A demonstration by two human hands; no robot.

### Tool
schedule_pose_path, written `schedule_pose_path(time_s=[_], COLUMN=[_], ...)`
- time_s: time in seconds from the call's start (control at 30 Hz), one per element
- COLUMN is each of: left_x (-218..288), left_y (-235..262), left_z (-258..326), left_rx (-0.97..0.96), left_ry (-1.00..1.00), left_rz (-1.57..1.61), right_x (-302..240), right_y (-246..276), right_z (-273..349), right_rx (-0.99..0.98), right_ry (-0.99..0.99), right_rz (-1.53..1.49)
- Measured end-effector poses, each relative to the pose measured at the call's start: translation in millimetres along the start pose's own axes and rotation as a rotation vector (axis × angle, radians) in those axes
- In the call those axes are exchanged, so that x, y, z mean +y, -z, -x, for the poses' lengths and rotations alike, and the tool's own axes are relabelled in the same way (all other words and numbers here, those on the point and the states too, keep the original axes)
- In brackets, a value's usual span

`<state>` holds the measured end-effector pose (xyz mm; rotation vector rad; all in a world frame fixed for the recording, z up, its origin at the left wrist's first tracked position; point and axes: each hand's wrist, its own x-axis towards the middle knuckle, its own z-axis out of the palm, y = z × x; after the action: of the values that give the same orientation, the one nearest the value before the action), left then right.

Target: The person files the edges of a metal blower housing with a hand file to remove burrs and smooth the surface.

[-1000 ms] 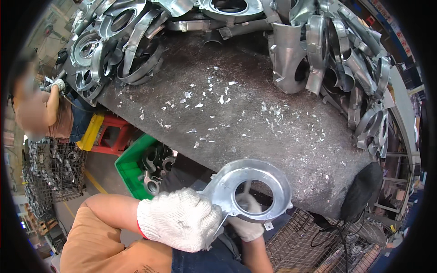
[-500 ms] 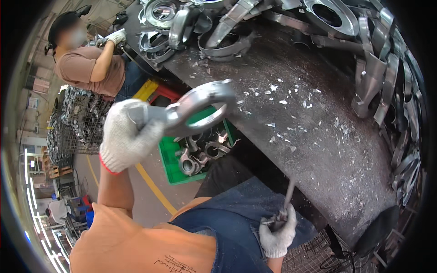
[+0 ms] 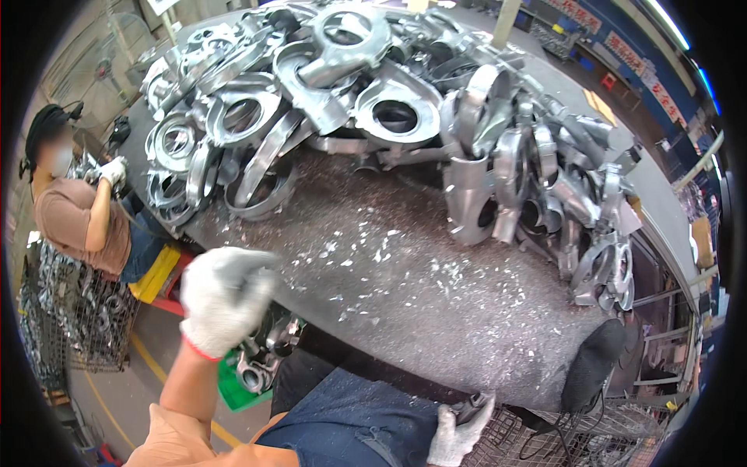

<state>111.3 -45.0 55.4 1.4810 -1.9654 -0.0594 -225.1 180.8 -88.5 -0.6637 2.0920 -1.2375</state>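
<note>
- Gloves cover both hands; each is white knit with a red cuff edge on the left one.
- Left hand [image 3: 224,300] hangs at 8 o'clock, raised over the table's near edge, fingers curled loosely inward and holding nothing that shows.
- Just below it, at 7 o'clock, a green bin [image 3: 233,387] on the floor holds shiny metal ring parts [image 3: 264,350].
- Right hand [image 3: 459,432] sits at 6 o'clock beside the blue-jeaned knee, fingers wrapped around a dark slim tool [image 3: 471,405]; what kind of tool, cannot tell.
- Table [image 3: 436,311], grey and strewn with metal chips, fills the middle.
- Pile of cast metal rings [image 3: 373,101] runs from 10 o'clock round to 3 o'clock along the far side, well apart from both hands.
- At 9 o'clock another person [image 3: 78,218] in a brown shirt works with 1 gloved hand raised, next to a wire basket [image 3: 78,327] of parts.
</note>
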Motion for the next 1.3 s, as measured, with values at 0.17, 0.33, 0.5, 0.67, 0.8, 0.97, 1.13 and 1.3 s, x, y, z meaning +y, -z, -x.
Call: schedule_pose_path(time_s=[0.17, 0.33, 0.5, 0.67, 0.8, 0.97, 1.13, 1.3], left_x=[85.5, 132.0, 130.1, 116.8, 97.3, 73.0, 32.0, 32.0], left_y=[-103.8, -177.8, -177.2, -126.5, -108.7, -111.5, -124.1, -123.4], left_z=[-79.2, -132.9, -77.1, -37.8, 12.3, 48.3, 50.6, 30.8], left_rx=[-0.385, -0.308, -0.372, -0.541, -0.668, -0.614, -0.413, -0.395], left_ry=[0.179, 0.373, 0.055, -0.722, -0.870, -0.760, -0.657, -0.900], left_rz=[0.384, 0.387, 0.718, 0.438, 0.187, 0.346, 0.228, 0.420], right_x=[74.1, 79.9, 88.9, 78.6, 73.4, 64.9, 41.2, 4.8], right_y=[-9.0, -9.2, -4.8, 6.1, 4.0, 4.8, 17.0, 47.9], right_z=[-4.6, -2.2, 0.7, -0.6, -2.0, -9.6, -1.1, 1.9], right_rx=[0.067, 0.046, 0.048, 0.034, -0.029, -0.008, -0.091, -0.321], right_ry=[0.212, 0.229, 0.296, 0.322, 0.190, 0.178, 0.103, 0.643], right_rz=[-0.110, -0.075, -0.054, -0.116, -0.317, -0.294, -0.254, 0.137])
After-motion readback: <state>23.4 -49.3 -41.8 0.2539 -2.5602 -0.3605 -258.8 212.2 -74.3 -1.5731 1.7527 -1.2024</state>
